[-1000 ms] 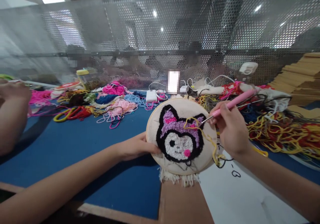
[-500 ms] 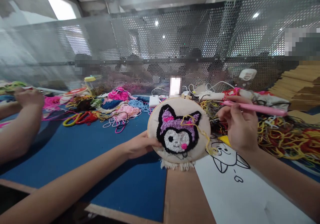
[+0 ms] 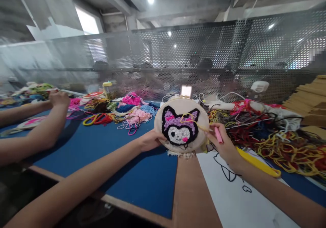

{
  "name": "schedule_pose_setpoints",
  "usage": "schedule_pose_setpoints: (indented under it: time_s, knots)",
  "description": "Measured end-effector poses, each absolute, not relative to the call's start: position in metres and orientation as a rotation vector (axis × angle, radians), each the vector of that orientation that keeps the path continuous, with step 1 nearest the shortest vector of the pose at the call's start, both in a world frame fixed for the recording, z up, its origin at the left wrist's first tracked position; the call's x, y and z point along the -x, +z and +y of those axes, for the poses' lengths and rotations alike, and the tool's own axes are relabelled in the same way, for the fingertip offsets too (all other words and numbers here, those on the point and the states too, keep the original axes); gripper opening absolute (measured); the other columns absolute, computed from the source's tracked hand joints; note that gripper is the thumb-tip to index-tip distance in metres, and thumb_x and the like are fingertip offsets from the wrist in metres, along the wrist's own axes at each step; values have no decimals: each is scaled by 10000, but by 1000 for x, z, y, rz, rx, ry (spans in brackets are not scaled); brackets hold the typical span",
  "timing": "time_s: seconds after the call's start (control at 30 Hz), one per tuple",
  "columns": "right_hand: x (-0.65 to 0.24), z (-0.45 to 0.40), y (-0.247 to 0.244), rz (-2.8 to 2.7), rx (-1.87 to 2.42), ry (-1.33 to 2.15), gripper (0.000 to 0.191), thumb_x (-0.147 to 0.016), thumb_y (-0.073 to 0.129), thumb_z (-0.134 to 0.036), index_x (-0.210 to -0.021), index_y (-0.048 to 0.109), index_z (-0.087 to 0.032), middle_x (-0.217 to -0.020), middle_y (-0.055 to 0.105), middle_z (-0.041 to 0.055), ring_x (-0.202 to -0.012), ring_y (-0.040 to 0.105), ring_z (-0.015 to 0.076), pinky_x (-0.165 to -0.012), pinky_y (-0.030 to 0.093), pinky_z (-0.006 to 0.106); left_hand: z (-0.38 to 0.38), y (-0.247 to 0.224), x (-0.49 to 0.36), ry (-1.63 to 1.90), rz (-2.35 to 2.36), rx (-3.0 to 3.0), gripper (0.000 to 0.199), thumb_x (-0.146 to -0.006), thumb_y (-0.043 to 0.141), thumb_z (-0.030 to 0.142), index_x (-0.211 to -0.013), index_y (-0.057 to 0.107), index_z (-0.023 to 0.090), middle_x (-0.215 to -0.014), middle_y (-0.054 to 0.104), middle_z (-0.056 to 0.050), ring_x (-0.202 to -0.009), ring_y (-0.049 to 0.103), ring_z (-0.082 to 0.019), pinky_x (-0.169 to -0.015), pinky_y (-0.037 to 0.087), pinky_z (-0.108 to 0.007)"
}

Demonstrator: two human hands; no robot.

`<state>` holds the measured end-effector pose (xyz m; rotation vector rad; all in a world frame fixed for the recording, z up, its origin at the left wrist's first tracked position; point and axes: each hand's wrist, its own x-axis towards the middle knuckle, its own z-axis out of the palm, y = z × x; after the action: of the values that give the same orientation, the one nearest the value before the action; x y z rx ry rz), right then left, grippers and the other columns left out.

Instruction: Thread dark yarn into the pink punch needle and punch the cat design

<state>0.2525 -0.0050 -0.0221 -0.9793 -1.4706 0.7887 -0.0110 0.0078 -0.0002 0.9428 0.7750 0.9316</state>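
Observation:
My left hand [image 3: 150, 140] grips the left edge of a round embroidery hoop [image 3: 159, 119], which is held up facing me. On its cream cloth is a tufted character face [image 3: 179, 135] in black, purple, white and pink. A loose yellow yarn [image 3: 195, 121] trails over the upper part of the face. At the hoop's right edge, my right hand [image 3: 224, 146] is closed round a pink pen-like tool [image 3: 218, 135]; the tool's far end is hidden. Below lies a white sheet with a black line drawing [image 3: 219, 194], partly behind the right forearm.
Yarn heaps lie at the right [image 3: 280, 143] and back left [image 3: 137, 114]. Yellow-handled scissors [image 3: 89, 120] rest on the blue mat [image 3: 114, 167]. A yellow object [image 3: 259, 162] is beside my right wrist. Another person's hand [image 3: 59, 99] is at the left, and stacked brown cardboard [image 3: 305, 100] at the right.
My right hand has come left and down to the hoop's edge, and the pink tool has turned from sideways to pointing toward me. The yellow object is now uncovered. The view has shifted.

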Motion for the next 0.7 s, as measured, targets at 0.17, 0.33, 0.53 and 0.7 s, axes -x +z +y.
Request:
schedule_pose_setpoints:
  time_s: [0.17,0.33,0.53,0.7]
  knots:
    - [-252,-12,-20,-1518,932,795,332,-753,630,-376,-912,371,-242,-907,522,0,-746,577,133,-671,485,274,0,5,9,939,720,-996,610,-525,654,-47,-1112,576,102,-1130,627,-143,-1064,552,-297,-914,434,-437]
    - [-246,-22,-22,-1582,922,641,255,-800,581,-309,-914,364,-242,-947,472,8,-733,524,124,-625,448,248,-6,10,5,1038,601,-1049,719,-592,706,9,-1257,471,149,-1238,563,-136,-1166,488,-293,-977,401,-426]
    - [-244,-29,-20,-1598,995,713,240,-809,569,-328,-902,363,-244,-927,453,1,-720,500,124,-593,434,237,-7,13,2,1190,726,-1086,768,-550,757,36,-1253,472,156,-1187,600,-129,-1131,518,-292,-965,418,-425]
    - [-244,-27,-20,-1570,996,698,262,-783,590,-368,-885,383,-243,-870,470,-7,-685,510,131,-606,451,256,-10,15,-1,1228,806,-1024,690,-551,764,59,-1191,527,162,-1147,624,-116,-1100,540,-295,-946,432,-433]
